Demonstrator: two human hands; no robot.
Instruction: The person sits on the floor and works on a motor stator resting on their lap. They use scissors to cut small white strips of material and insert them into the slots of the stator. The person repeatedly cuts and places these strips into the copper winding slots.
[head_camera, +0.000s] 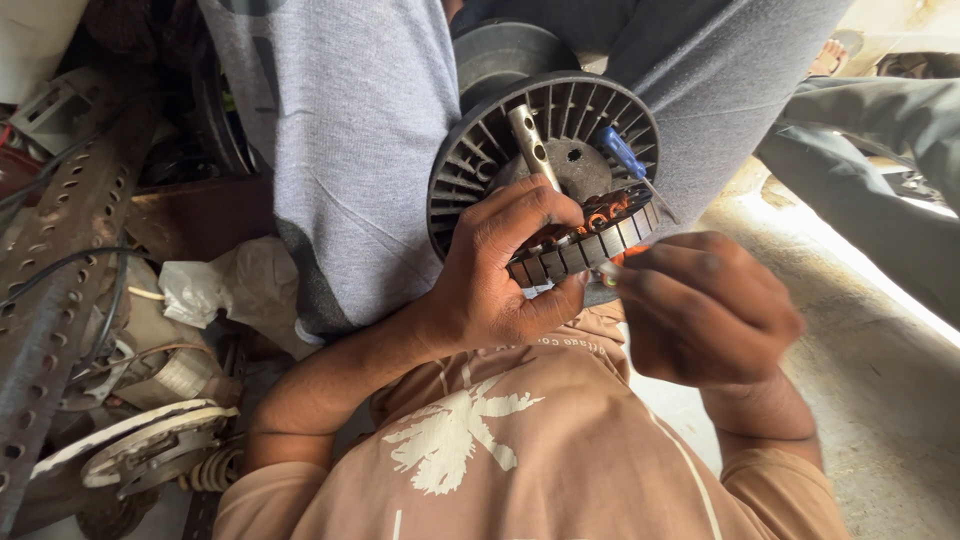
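A round dark fan-motor stator (480, 150) with slotted laminations and copper windings rests between my grey-trousered legs. Its metal shaft (530, 145) sticks up from the middle. My left hand (500, 275) grips the stator's near rim, thumb under, fingers over the copper coils. My right hand (705, 305) is closed, pinching something small and pale at the rim's near right edge; what it is cannot be made out. A blue-handled screwdriver (622, 155) lies across the stator's right side.
Perforated metal angle bars (60, 260) and black cables lie at left. A crumpled white bag (225, 285), a wound coil (180, 375) and a round metal plate (150, 450) sit below them. Another person's dark-trousered leg (880, 170) crosses the concrete floor (880, 400) at right.
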